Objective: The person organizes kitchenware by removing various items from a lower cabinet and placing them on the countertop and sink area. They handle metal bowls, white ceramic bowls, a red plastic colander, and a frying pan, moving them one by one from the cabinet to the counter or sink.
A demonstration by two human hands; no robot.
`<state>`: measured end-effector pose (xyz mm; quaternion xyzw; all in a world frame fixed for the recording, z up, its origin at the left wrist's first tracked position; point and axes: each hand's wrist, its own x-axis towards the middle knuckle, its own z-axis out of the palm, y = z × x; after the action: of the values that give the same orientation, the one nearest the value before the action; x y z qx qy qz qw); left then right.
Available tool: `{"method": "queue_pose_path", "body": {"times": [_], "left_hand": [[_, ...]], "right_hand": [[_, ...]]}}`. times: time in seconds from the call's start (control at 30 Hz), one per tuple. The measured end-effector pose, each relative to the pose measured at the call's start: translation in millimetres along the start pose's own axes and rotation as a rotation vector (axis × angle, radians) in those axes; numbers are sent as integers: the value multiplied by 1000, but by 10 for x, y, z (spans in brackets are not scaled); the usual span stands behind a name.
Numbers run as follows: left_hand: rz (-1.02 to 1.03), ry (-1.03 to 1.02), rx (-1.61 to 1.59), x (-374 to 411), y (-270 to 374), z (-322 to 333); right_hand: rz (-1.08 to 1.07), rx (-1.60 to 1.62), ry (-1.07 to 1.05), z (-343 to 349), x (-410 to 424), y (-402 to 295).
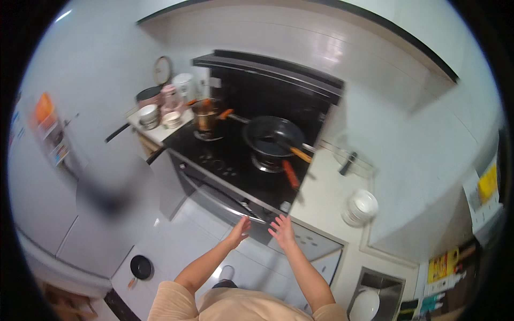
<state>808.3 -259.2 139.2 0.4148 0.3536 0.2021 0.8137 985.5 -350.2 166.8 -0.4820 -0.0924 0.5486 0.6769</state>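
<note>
My left hand (239,232) and my right hand (284,232) reach out before the stove front, fingers apart, with nothing in them. Nearest to both is the curved handle bar of the oven front (225,206). Above them lies the black cooktop (225,164). A dark wok (273,134) sits on the right burner, with a wooden-handled utensil (300,154) leaning in it. A red handle (290,175) sticks out in front of the wok. On the left burner stands a pot with orange handles (206,116).
Bowls (149,115) and a pink bottle (170,98) crowd the left counter. Stacked white bowls (360,206) and a glass lid (353,162) are on the right counter (321,196). A sink (375,289) holds a white bowl. A small frying pan (140,267) lies low at left.
</note>
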Motion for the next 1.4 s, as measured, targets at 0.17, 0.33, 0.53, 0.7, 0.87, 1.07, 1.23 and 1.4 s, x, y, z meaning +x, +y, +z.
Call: {"method": "queue_pose_path", "body": {"times": [0.17,0.33,0.53,0.7,0.87,1.07,1.23,1.4], "left_hand": [[124,247,-167,-600,236,-1493],[204,491,-259,-1329,693,-2971],[291,656,-276,-2056,1277,-4412],[349,685,-289,-2081,1826,-5081],[350,644,-287,-1707,2327,-5636],[301,629,-270,-971,3045,-6391],[291,587,-261,-492,3611,-6894],[219,543,-228,96,4020,-7539]], "right_hand": [[126,-134,-211,1355,363,606],[268,-178,-328,2798,986,1514],[401,-177,-465,4539,1200,2544],[453,-242,-485,5298,1654,2949],[460,-156,-397,5774,2427,2967],[424,-81,-320,6408,3621,2872],[384,-114,-328,6967,4281,2840],[345,-123,-320,7340,4677,2809]]}}
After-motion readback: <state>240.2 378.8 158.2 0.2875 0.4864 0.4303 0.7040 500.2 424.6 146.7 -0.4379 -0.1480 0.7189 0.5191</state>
